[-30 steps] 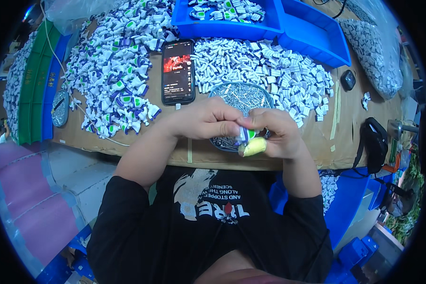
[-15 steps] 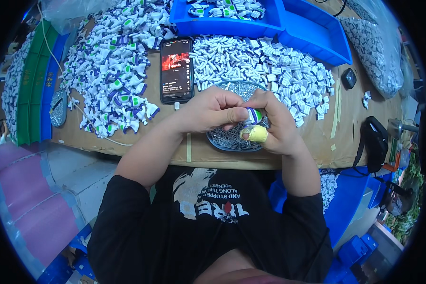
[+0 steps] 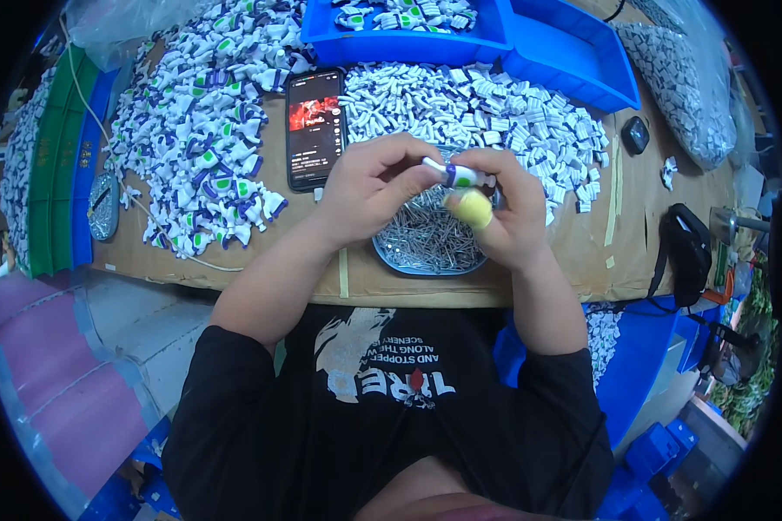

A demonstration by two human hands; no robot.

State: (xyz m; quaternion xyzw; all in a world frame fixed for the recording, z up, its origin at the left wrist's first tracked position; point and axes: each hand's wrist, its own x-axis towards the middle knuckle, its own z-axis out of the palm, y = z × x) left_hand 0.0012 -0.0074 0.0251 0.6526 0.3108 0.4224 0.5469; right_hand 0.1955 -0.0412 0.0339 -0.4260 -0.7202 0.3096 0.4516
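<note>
Left hand (image 3: 374, 187), right hand (image 3: 511, 208) pinch toy (image 3: 464, 177) (shirt (image 3: 487, 434): white lettering (image 3: 395, 383)).

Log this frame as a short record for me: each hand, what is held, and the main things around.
Left hand: pinching one end of a small white, purple and green piece
Right hand: gripping the same piece; yellow wrap on one digit
Below hands: blue container of metal pins
Phone: on the table, screen lit
Left pile: white, purple and green pieces
Far side: blue trays
</note>
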